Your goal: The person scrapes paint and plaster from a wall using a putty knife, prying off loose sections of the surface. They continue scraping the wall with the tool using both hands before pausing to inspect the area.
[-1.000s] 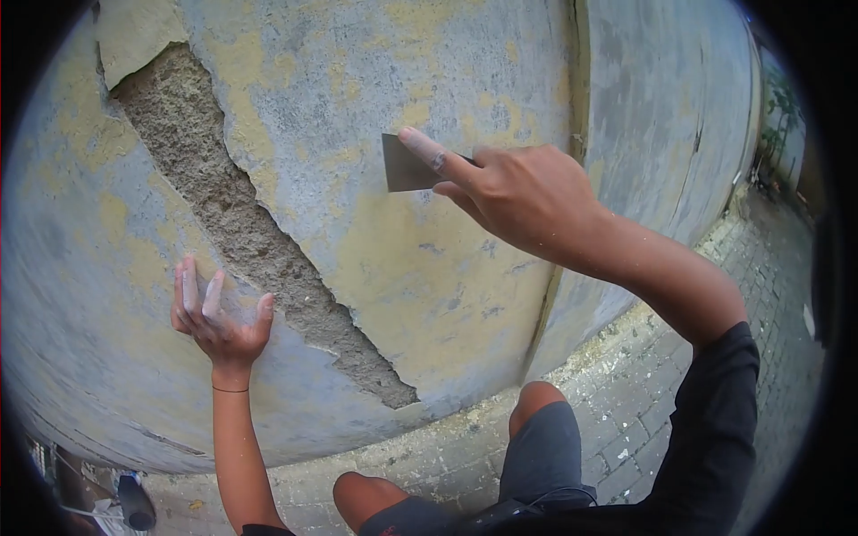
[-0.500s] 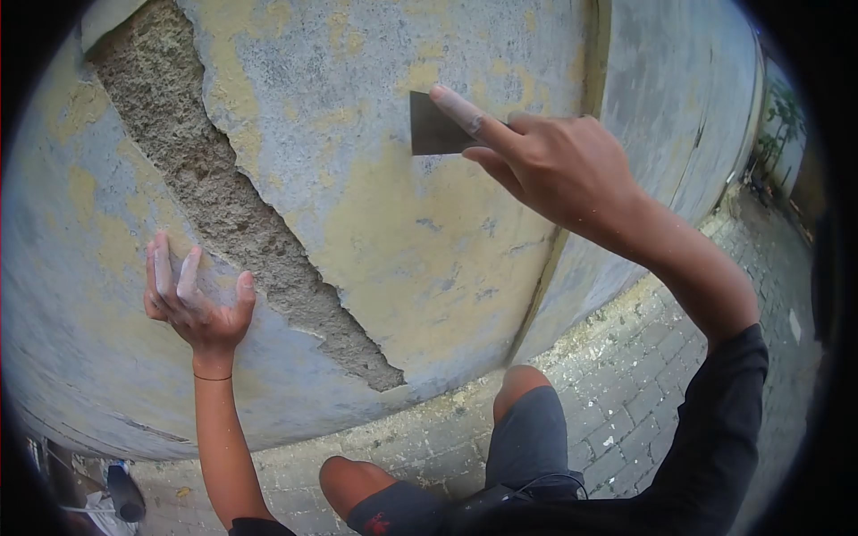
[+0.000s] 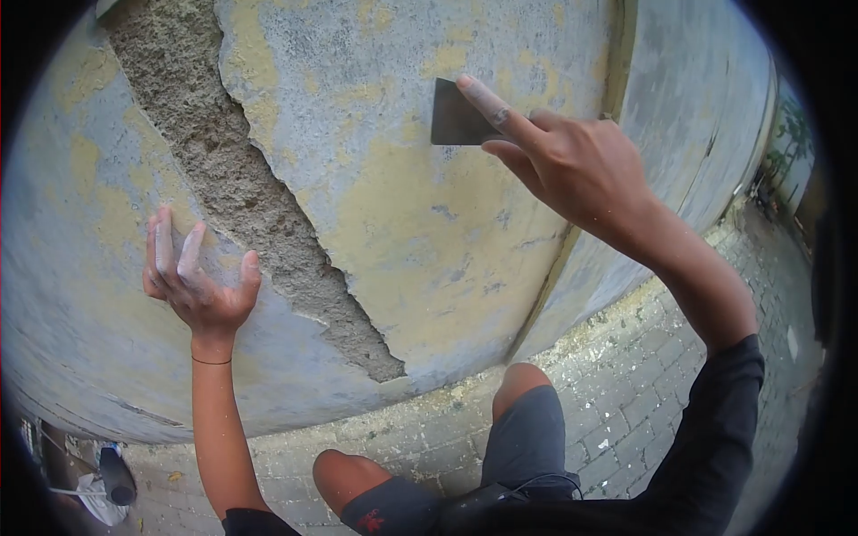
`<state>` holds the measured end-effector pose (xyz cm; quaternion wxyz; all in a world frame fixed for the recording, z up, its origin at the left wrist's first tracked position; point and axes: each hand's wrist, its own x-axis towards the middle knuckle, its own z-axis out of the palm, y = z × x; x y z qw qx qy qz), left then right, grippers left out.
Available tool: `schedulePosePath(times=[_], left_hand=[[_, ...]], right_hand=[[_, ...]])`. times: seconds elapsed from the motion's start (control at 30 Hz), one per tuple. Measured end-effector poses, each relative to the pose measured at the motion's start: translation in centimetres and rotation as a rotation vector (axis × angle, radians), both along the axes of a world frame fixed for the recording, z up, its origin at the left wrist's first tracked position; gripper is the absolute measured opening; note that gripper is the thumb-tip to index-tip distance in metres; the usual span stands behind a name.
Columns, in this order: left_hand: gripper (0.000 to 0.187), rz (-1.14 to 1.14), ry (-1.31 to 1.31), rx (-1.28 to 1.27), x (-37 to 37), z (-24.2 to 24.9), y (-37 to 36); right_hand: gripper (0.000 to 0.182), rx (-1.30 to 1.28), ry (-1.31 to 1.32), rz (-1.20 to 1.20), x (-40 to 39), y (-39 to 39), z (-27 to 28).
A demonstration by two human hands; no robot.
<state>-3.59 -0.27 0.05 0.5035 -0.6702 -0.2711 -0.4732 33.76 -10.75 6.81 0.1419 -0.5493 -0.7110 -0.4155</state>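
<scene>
My right hand (image 3: 572, 161) grips a flat metal scraper (image 3: 458, 118), its forefinger stretched along the blade. The blade lies against the wall (image 3: 402, 205), where yellow paint peels off a grey-blue layer; the scraper's handle is hidden in my hand. On the left, my left hand (image 3: 198, 275) rests on the wall with fingers spread and holds nothing. White dust coats fingers of both hands. Between the hands, a long strip of bare rough masonry (image 3: 241, 192) slants down to the right, edged by broken plaster.
Paving bricks (image 3: 626, 402) sprinkled with pale flakes run along the wall's foot, under my bent knees. A dark cylindrical object (image 3: 117, 475) and a white bag (image 3: 103, 505) lie at the lower left. A vertical ridge (image 3: 617, 67) crosses the wall at right. Plants (image 3: 791, 134) grow beyond.
The view has shifted slightly, so the wall and scraper appear a little farther right and up. My right hand keeps the scraper at the wall; my left hand stays spread on it.
</scene>
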Motion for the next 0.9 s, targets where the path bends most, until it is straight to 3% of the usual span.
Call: schedulePosePath(times=[0.2, 0.37, 0.5, 0.77, 0.9], left_hand=[[0.052, 0.032, -0.02, 0.017, 0.3, 0.4, -0.1], [0.053, 0.014, -0.024, 0.007, 0.2, 0.1, 0.1], [0.053, -0.017, -0.011, 0.022, 0.7, 0.2, -0.1], [0.052, 0.005, -0.037, 0.012, 0.2, 0.1, 0.1], [0.052, -0.002, -0.022, 0.019, 0.6, 0.2, -0.1]], right_hand=[[0.053, 0.016, -0.03, 0.134, -3.0, 0.5, 0.5], [0.055, 0.017, -0.04, 0.006, 1.5, -0.7, -0.3], [0.053, 0.02, -0.021, 0.064, -2.8, 0.0, 0.0], [0.057, -0.035, -0.028, -0.033, 1.6, -0.7, -0.4], [0.058, -0.014, 0.002, 0.052, -1.5, -0.2, -0.5]])
